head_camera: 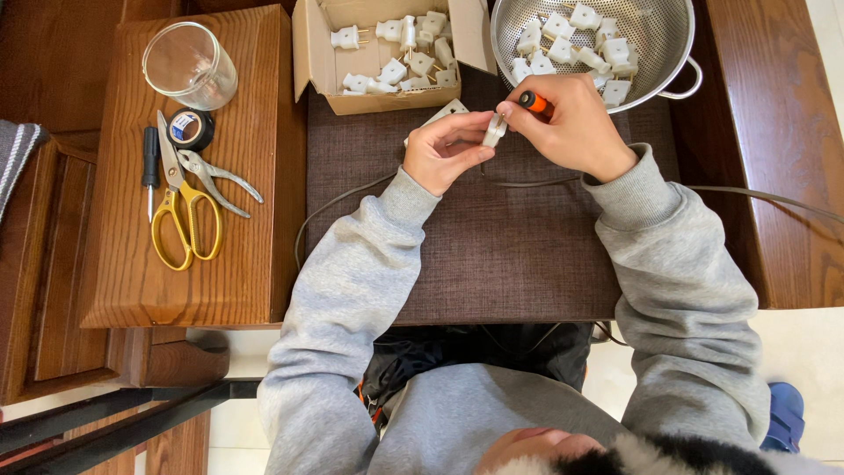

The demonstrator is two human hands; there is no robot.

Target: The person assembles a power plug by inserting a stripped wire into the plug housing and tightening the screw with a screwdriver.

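My left hand pinches a small white electrical plug above a dark brown woven mat. My right hand grips a screwdriver with an orange and black handle, its tip at the plug. Another white plug part lies on the mat just behind my left fingers. A thin grey cable runs across the mat under both wrists.
An open cardboard box of white plugs and a metal colander with several more stand at the back. On the wooden side table to the left lie a glass jar, black tape roll, yellow-handled scissors, pliers and a small screwdriver.
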